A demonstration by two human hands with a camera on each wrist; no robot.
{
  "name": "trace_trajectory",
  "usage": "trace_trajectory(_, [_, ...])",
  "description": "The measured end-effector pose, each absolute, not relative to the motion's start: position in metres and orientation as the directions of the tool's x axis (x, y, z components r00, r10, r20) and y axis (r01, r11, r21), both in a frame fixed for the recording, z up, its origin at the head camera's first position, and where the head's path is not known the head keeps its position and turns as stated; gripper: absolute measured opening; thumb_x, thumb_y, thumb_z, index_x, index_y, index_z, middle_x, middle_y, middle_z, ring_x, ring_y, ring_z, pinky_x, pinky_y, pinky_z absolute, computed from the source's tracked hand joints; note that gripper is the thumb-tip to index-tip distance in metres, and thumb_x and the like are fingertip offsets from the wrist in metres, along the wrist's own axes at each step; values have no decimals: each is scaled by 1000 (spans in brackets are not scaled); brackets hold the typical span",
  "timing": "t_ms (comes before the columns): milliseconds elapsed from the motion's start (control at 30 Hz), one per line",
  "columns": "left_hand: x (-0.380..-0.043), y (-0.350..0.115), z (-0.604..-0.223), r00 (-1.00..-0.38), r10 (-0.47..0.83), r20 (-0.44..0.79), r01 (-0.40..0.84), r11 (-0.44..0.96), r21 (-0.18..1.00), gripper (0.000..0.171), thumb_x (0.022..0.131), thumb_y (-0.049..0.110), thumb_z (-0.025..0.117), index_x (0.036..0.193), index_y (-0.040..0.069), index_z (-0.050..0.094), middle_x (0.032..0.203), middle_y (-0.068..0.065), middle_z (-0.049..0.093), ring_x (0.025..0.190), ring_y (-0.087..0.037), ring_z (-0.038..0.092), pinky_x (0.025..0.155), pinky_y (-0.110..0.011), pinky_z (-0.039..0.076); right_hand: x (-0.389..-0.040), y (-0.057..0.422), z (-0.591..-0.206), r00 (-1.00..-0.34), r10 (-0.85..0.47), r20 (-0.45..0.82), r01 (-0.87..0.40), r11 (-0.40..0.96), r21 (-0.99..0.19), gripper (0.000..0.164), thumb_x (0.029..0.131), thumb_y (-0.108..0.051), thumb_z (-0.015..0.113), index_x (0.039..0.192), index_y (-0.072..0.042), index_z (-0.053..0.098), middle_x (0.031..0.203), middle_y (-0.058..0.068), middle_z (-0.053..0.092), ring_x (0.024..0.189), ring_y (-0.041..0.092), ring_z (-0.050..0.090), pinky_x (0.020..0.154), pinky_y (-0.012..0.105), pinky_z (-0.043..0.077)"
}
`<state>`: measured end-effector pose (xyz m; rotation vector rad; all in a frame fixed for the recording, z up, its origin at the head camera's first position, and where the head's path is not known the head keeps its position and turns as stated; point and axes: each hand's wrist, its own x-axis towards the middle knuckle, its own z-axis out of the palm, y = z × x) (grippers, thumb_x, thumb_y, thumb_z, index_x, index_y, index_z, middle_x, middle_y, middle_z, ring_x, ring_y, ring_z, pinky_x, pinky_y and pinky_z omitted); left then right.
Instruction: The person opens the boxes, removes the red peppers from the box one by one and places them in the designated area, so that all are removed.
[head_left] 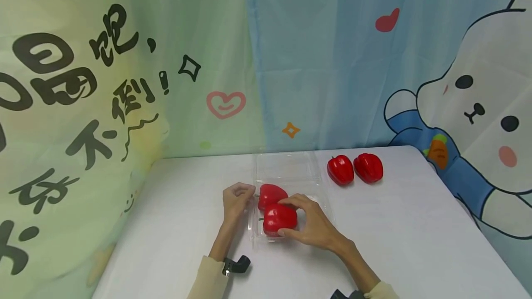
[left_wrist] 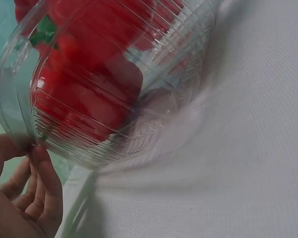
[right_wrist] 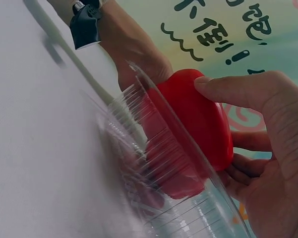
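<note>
A clear plastic clamshell box [head_left: 326, 204] lies with its lid [head_left: 287, 166] folded back on the table. Two red bell peppers are in its base. The farther pepper [head_left: 272, 194] lies at the left side, its stem toward the left. My right hand [head_left: 313, 223] grips the nearer pepper [head_left: 279, 219] between thumb and fingers; in the right wrist view that pepper [right_wrist: 201, 124] stands partly above the box rim. At the box's left edge, my left hand [head_left: 238, 200] pinches the rim between thumb and fingertip, as the left wrist view of the hand [left_wrist: 32, 193] shows.
Two more red bell peppers, one on the left [head_left: 341, 170] and one on the right [head_left: 368, 168], lie side by side at the back right of the white table [head_left: 187, 197]. A printed curtain [head_left: 199, 22] hangs behind the table's far edge.
</note>
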<state>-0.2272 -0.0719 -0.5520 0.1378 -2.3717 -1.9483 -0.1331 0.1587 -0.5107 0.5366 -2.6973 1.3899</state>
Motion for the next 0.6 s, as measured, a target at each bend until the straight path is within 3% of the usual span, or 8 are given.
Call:
trace_trajectory(233, [-228,-72,-553,-993,-122,-8,-31,193,981,17,100,18,76,100,1,79,93,-18,82,77,-17,75,72,-24,61,-131,161,-510,-932,-268,243,-352,512,-783,70,77,-39,96,139,-21,70,134,-4,74,120,17,70,99,44,64])
trace_trajectory(600, [-231,-74,-554,-995,-100,-4,-19,144,989,16,97,13,77,98,-3,78,89,-21,81,73,-15,74,66,-22,58,-129,169,-505,-939,-223,263,-342,496,-798,73,76,-37,98,141,-21,70,137,-4,73,121,18,70,97,40,65])
